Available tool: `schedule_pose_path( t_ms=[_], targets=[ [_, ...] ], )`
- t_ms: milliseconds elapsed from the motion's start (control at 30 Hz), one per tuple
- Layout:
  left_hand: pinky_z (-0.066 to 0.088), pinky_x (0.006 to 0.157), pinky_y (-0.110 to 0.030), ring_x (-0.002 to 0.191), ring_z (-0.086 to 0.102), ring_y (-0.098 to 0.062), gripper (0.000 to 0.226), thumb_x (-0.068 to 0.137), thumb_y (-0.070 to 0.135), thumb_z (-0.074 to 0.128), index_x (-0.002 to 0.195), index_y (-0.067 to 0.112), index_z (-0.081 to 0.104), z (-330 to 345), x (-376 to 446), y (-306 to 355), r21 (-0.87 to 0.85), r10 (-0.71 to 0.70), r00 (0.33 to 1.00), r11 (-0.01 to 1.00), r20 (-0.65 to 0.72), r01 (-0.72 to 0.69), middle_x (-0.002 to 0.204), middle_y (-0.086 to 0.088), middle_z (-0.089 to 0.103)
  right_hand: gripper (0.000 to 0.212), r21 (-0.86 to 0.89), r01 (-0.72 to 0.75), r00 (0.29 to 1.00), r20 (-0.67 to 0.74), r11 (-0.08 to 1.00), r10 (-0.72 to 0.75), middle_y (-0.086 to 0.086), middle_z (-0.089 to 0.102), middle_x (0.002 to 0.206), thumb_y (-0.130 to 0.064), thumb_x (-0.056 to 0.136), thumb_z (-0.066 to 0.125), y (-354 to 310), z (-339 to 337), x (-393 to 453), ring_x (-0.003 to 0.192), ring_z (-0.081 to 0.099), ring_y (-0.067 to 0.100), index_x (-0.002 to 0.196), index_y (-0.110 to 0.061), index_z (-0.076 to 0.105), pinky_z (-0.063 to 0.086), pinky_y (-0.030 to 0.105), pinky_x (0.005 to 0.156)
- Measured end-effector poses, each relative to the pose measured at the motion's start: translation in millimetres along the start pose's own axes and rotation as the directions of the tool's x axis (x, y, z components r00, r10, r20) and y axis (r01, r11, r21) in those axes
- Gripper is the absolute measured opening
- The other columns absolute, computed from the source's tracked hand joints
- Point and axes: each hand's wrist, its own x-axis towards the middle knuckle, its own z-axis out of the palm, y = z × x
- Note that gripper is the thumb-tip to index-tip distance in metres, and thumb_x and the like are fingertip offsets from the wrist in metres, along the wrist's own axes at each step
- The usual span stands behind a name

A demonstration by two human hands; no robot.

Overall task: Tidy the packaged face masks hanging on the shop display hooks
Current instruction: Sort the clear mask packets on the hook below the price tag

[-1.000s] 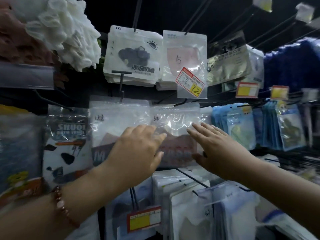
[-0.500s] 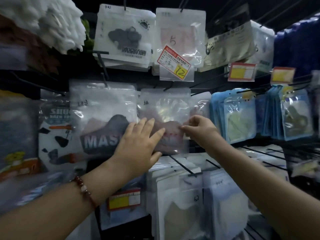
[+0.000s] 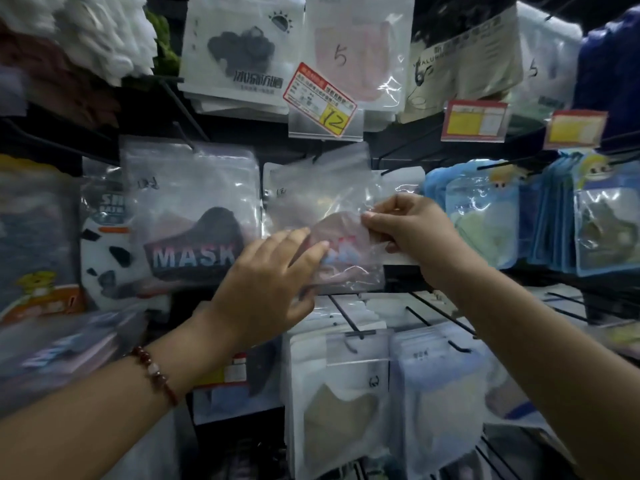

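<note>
Right fingers (image 3: 375,221) curled and pinching the right edge of the clear mask packet (image 3: 325,216), thumb and forefinger closed on the plastic. Right hand (image 3: 412,233) just right of that packet, forearm running down to the lower right. Left fingers (image 3: 304,244) straight and spread, laid flat against the lower front of the clear mask packet, gripping nothing. Left hand (image 3: 266,285) below and left of the packet; beaded bracelet (image 3: 156,374) on that wrist, further down-left.

Clear mask packet hanging mid-display, tilted a little, a pinkish mask with red and blue print seen through the plastic. Just left of it, another clear packet lettered MASK (image 3: 194,216), dark mask inside. Further left, a black-and-white patterned packet (image 3: 104,258). Straight above the clear mask packet, a red and yellow price tag marked 12 (image 3: 320,100), in front of a packet with a handwritten 5 (image 3: 360,53). Up-left, a white packet with a dark mask picture (image 3: 242,46). To the right, blue-edged packets (image 3: 485,220) in rows, with two yellow tags (image 3: 476,121) above them. Below, pale packets (image 3: 343,403) on black wire hooks (image 3: 341,311). White fluffy goods (image 3: 104,32) at the far upper left.
</note>
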Motion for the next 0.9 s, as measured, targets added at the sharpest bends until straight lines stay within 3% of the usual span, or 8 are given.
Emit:
schedule_pose_path(
  t_ms=[200, 267, 367, 467, 667, 733, 800, 900],
  targets=[
    [0.053, 0.089, -0.043, 0.109, 0.065, -0.030, 0.041, 0.097, 0.023, 0.046, 0.130, 0.007, 0.063, -20, -1, 1, -0.038, 0.000, 0.989, 0.999, -0.149, -0.006, 0.126, -0.014, 0.066, 0.009, 0.033, -0.020, 0.999, 0.032, 0.999, 0.019, -0.007, 0.065, 0.054, -0.013, 0.089, 0.070, -15, -2, -2, 0.048, 0.059, 0.002, 0.090, -0.008, 0.063, 0.047, 0.018, 0.049],
    [0.050, 0.094, -0.045, 0.116, 0.061, -0.030, 0.046, 0.096, 0.033, 0.053, 0.136, 0.010, 0.057, -25, -3, 2, -0.045, -0.020, 0.991, 0.999, -0.130, 0.014, 0.133, -0.014, 0.061, 0.008, 0.083, -0.043, 0.998, 0.039, 0.996, 0.040, -0.006, 0.063, 0.054, -0.010, 0.090, 0.069, -22, -3, -3, 0.047, 0.057, 0.004, 0.092, -0.006, 0.063, 0.047, 0.018, 0.048],
    [0.038, 0.107, -0.052, 0.135, 0.045, -0.032, 0.072, 0.091, 0.063, 0.050, 0.147, 0.019, 0.039, -30, -9, 2, -0.104, -0.076, 0.996, 0.992, -0.052, 0.070, 0.150, -0.016, 0.045, 0.009, 0.235, -0.085, 0.994, 0.087, 0.968, 0.066, 0.000, 0.055, 0.058, -0.004, 0.090, 0.065, -33, -5, -7, 0.046, 0.051, 0.008, 0.087, -0.008, 0.058, 0.045, 0.019, 0.046],
    [0.041, 0.107, -0.054, 0.138, 0.041, -0.034, 0.079, 0.087, 0.064, 0.056, 0.150, 0.021, 0.034, -35, -13, 3, -0.170, -0.119, 0.990, 0.980, -0.071, 0.105, 0.153, -0.016, 0.038, 0.015, 0.331, -0.095, 0.990, 0.128, 0.939, 0.055, 0.002, 0.054, 0.058, -0.003, 0.089, 0.065, -46, -7, -11, 0.046, 0.048, 0.009, 0.081, -0.011, 0.055, 0.044, 0.019, 0.044],
    [0.046, 0.107, -0.041, 0.137, 0.046, -0.017, 0.066, 0.091, 0.055, 0.060, 0.147, 0.025, 0.044, -45, -20, 7, -0.469, -0.228, 0.968, 0.870, -0.106, 0.153, 0.150, 0.001, 0.044, 0.004, 0.398, -0.099, 0.988, 0.147, 0.912, 0.043, 0.017, 0.063, 0.083, -0.006, 0.089, 0.065, -53, -9, -7, 0.078, 0.056, 0.030, 0.089, -0.005, 0.061, 0.054, 0.030, 0.065],
    [0.043, 0.108, -0.033, 0.136, 0.044, -0.007, 0.061, 0.091, 0.055, 0.059, 0.145, 0.032, 0.046, -46, -21, 3, -0.524, -0.270, 0.960, 0.829, -0.069, 0.195, 0.149, 0.009, 0.044, 0.005, 0.375, -0.109, 0.986, 0.162, 0.920, 0.051, 0.016, 0.062, 0.083, -0.006, 0.089, 0.066, -52, -10, -6, 0.072, 0.057, 0.025, 0.090, -0.005, 0.061, 0.051, 0.023, 0.056],
    [0.045, 0.106, -0.031, 0.134, 0.045, -0.004, 0.054, 0.093, 0.055, 0.055, 0.144, 0.038, 0.047, -47, -21, -1, -0.529, -0.283, 0.958, 0.819, -0.040, 0.220, 0.147, 0.012, 0.046, 0.007, 0.323, -0.102, 0.987, 0.148, 0.941, 0.056, 0.006, 0.063, 0.068, -0.007, 0.089, 0.067, -48, -10, -6, 0.052, 0.055, 0.010, 0.092, -0.006, 0.061, 0.045, 0.017, 0.044],
    [0.051, 0.102, -0.040, 0.130, 0.054, -0.016, 0.046, 0.099, 0.043, 0.051, 0.142, 0.026, 0.053, -45, -21, -4, -0.376, -0.220, 0.971, 0.911, -0.094, 0.170, 0.143, 0.000, 0.055, 0.013, 0.265, -0.096, 0.991, 0.112, 0.960, 0.068, -0.001, 0.059, 0.063, -0.011, 0.087, 0.071, -38, -9, -6, 0.046, 0.049, 0.004, 0.095, -0.006, 0.061, 0.043, 0.016, 0.044]
  ],
)
